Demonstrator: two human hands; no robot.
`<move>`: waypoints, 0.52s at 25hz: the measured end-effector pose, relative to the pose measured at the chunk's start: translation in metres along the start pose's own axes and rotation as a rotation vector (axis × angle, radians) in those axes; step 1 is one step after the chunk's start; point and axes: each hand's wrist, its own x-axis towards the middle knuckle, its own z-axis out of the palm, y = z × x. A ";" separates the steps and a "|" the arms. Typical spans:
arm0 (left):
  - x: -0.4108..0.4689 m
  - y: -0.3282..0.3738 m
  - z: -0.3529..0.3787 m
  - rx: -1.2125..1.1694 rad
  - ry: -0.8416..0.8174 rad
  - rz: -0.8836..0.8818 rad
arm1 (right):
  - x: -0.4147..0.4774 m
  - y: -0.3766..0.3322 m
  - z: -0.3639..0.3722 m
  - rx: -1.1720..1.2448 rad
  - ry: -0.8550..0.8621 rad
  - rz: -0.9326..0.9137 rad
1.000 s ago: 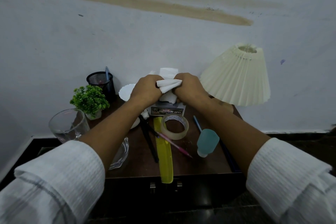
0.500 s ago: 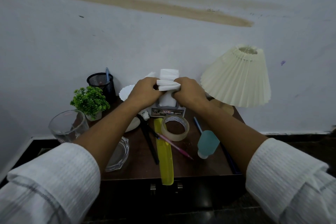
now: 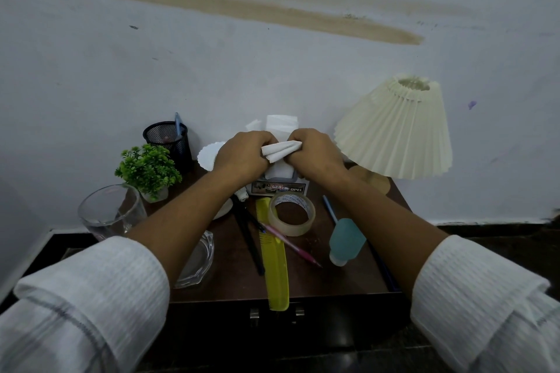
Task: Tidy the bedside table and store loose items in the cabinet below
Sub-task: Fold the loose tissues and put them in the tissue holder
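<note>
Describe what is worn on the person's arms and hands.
The left hand and right hand are bare: no gloves, rings or watch show. The left sleeve and right sleeve are white ribbed fabric with faint grey stripes, cuffs folded back.

The bedside table (image 3: pixel 318 278) is showing a smooth, faintly glossy wood top, with the comb (image 3: pixel 274 254) looking like shiny plastic over its front edge. Along the left edge the tumbler (image 3: pixel 110 212) and ashtray (image 3: pixel 197 260) are gleaming as clear glass, while the pen holder (image 3: pixel 168 142) at the back left corner is looking like matt mesh. The creased paper tissue (image 3: pixel 280 152) and pleated lampshade (image 3: pixel 397 130) are appearing matt.
</note>
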 end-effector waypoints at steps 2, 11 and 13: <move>-0.001 0.002 0.000 0.060 -0.041 0.017 | 0.001 0.000 -0.001 -0.008 -0.019 0.022; -0.007 0.012 0.016 0.428 0.059 0.118 | 0.000 -0.004 -0.010 0.271 -0.101 0.170; -0.007 0.014 0.017 0.434 0.056 0.105 | -0.001 -0.005 -0.010 0.295 -0.074 0.172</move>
